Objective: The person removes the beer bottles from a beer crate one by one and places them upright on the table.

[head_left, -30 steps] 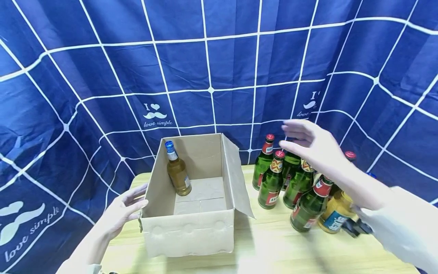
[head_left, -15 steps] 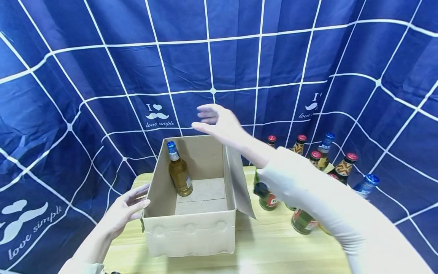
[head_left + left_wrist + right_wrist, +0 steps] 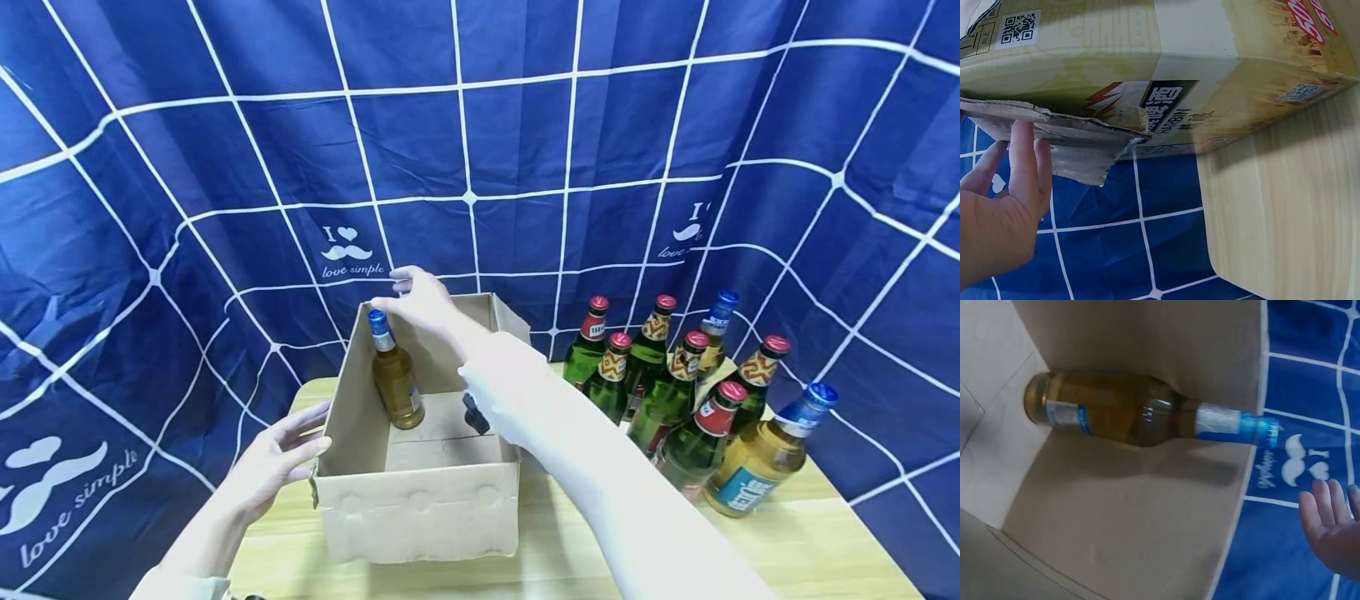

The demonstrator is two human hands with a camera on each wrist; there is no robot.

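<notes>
An open cardboard box point(image 3: 420, 512) stands on the table, with one amber bottle point(image 3: 395, 379) with a blue cap upright against its left wall. My left hand point(image 3: 266, 467) touches the left edge of the box; in the left wrist view its extended fingers point(image 3: 1022, 156) lie against the torn hanging flap point(image 3: 1085, 150). Above the box's back left corner, my right hand point(image 3: 423, 302) is held just over the bottle's cap, holding nothing. The right wrist view shows that hand's fingers point(image 3: 1329, 503) apart from the blue cap point(image 3: 1267, 430). My right forearm covers the box's right side.
Several green bottles point(image 3: 663, 408) with red caps stand grouped right of the box. Amber bottles with blue caps are among them, one at the front right point(image 3: 757, 458) and one at the back point(image 3: 716, 329). A blue curtain point(image 3: 517, 133) hangs behind the wooden table point(image 3: 832, 517).
My right hand has moved left from above the green bottles to above the box, then down near the bottle's cap. My left hand keeps its place at the box's left edge.
</notes>
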